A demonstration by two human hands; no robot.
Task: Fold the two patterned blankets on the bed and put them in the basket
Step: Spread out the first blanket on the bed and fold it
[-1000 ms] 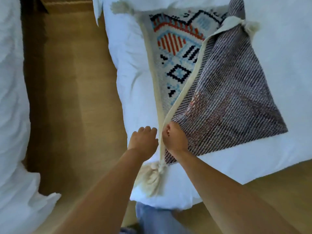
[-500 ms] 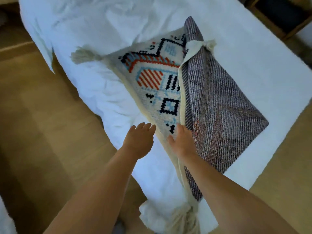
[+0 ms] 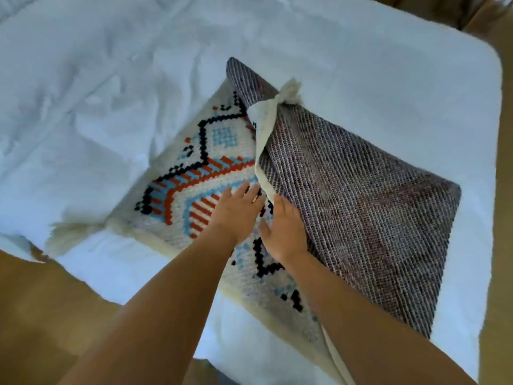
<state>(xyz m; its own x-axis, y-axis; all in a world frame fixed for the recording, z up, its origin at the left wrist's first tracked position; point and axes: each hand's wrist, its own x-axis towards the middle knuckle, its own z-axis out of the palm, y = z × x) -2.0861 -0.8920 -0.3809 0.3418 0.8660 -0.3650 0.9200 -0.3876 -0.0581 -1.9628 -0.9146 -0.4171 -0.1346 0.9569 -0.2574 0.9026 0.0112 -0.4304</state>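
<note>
Now the left hand [image 3: 236, 212] presses flat on the patterned blanket [image 3: 180, 195] on the bed [image 3: 111, 79], the right hand [image 3: 286, 232] flat against its folded-over flap [image 3: 361, 204]

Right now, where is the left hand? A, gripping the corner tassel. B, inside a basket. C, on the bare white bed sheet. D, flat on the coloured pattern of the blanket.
D: the left hand lies with straight fingers on the red, blue and black pattern of the blanket.

Bedroom at home: bed [image 3: 361, 51] w/ white duvet, wood floor [image 3: 41, 315].
</note>
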